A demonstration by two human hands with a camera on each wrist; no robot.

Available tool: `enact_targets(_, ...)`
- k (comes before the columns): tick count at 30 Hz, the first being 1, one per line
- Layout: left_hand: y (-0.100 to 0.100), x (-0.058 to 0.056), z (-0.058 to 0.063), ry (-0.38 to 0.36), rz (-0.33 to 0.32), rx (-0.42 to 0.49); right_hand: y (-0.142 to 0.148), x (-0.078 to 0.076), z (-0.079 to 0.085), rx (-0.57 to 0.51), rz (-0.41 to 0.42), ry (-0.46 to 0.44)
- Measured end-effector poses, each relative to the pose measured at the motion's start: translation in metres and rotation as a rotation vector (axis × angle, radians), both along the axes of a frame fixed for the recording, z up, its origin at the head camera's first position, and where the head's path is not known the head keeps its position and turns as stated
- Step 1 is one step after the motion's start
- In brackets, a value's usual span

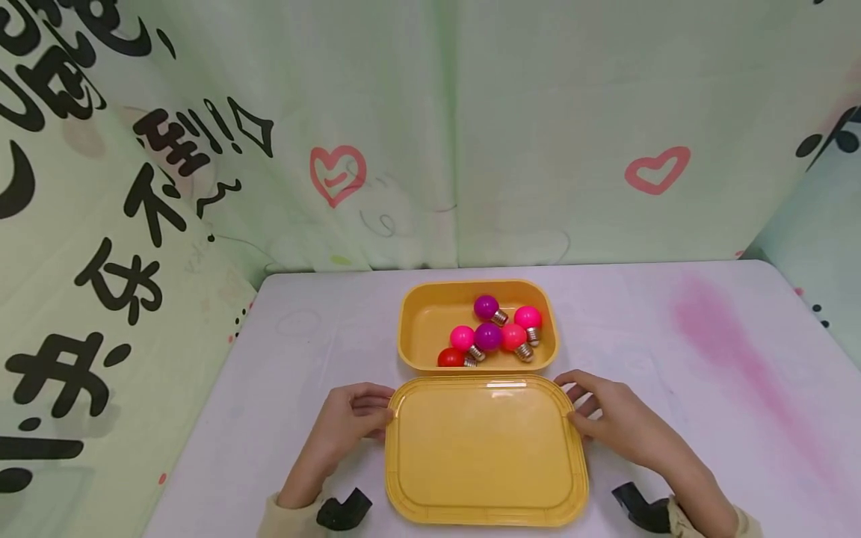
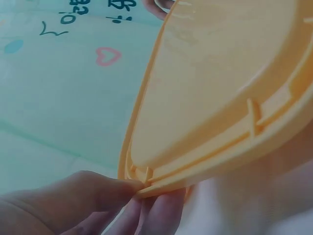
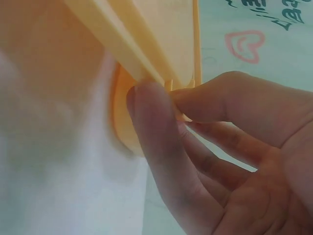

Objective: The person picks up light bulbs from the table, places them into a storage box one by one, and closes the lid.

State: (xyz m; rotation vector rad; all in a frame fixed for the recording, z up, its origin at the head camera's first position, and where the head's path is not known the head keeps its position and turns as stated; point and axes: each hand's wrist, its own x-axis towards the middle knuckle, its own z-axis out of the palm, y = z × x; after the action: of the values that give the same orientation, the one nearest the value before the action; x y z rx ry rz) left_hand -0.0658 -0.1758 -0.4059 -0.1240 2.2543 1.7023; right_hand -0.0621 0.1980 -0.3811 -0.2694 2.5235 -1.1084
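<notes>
A yellow plastic lid [image 1: 487,452] with rounded corners is held at both sides, in front of a matching yellow box [image 1: 418,325]. My left hand [image 1: 348,418] pinches its left edge; in the left wrist view the thumb [image 2: 105,193] lies on one side of the rim and fingers on the other. At the opposite edge my right hand [image 1: 608,415] pinches the lid between thumb and fingers, close to the corner. The lid's far edge overlaps the box's near rim in the head view. Inside the box lie several small bulbs [image 1: 488,336] in purple, pink and red, with metal screw bases.
The box stands on a table with a pale cloth [image 1: 323,329] that bears a pink stain [image 1: 733,336] on the right. Light green curtains [image 1: 538,149] with hearts and black writing hang behind and at the sides. Black straps [image 1: 344,509] show near both wrists.
</notes>
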Motion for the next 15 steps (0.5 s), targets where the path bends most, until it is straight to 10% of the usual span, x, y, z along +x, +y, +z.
enact_targets(15,-0.001,-0.015,0.025,0.14,0.049,-0.02,0.002,-0.009,0.027,-0.047,0.049,0.121)
